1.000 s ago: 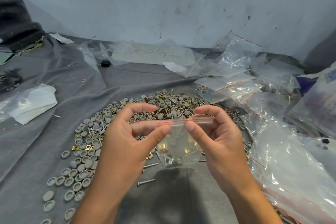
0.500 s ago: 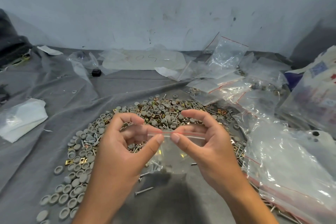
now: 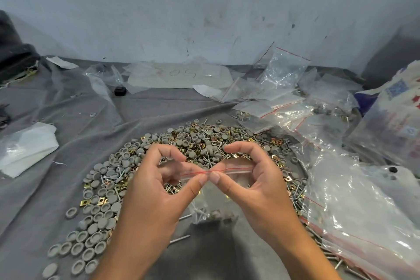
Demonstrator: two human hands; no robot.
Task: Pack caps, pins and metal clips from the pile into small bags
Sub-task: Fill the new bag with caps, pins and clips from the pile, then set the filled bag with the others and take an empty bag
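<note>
Head view: small bag [image 3: 211,191] upright, red-lined mouth level between hands [image 3: 210,191].

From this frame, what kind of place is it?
Probably an informal hand-packing spot, not a factory line: a loose pile of caps, pins and clips lies on a grey cloth against a scuffed wall, with zip bags heaped alongside.

Bare grey cloth [image 3: 68,111] lies open across the left and centre of the frame and again at the bottom centre, while the pile [image 3: 193,143] of caps, pins and clips crowds the middle and heaped clear bags [image 3: 354,200] block the whole right side up to the wall [image 3: 204,7].
</note>
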